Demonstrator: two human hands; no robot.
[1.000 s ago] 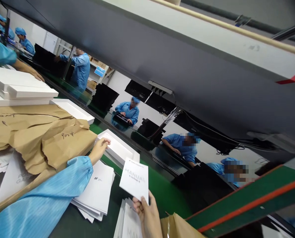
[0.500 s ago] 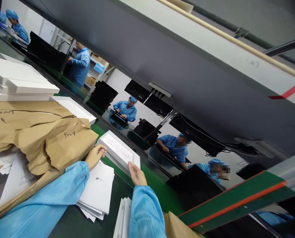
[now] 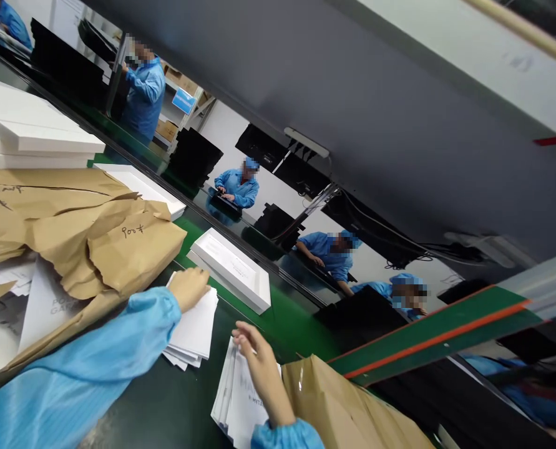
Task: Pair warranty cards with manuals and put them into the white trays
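Note:
A shallow white box (image 3: 234,269) with a printed leaflet in it lies on the green belt, apart from both hands. My left hand (image 3: 191,288) is over the far end of a stack of white booklets (image 3: 194,332), fingers stretched out. My right hand (image 3: 258,357) hovers at the top edge of a second pile of white booklets (image 3: 235,399). Its fingers are slightly bent, with the thumb apart, and nothing shows between them. Whether its fingertips touch the paper, I cannot tell.
Torn brown paper packaging (image 3: 132,249) with printed papers lies at left, before stacked white boxes (image 3: 43,137). Another white tray (image 3: 141,187) sits behind it. A brown paper package (image 3: 338,405) stands at right, beside a green post (image 3: 446,337). Co-workers in blue sit beyond.
Both hands have left the white box, which stays on the belt. My left hand has moved onto the booklet stack; my right hand has come back towards the second pile. The view has shifted slightly.

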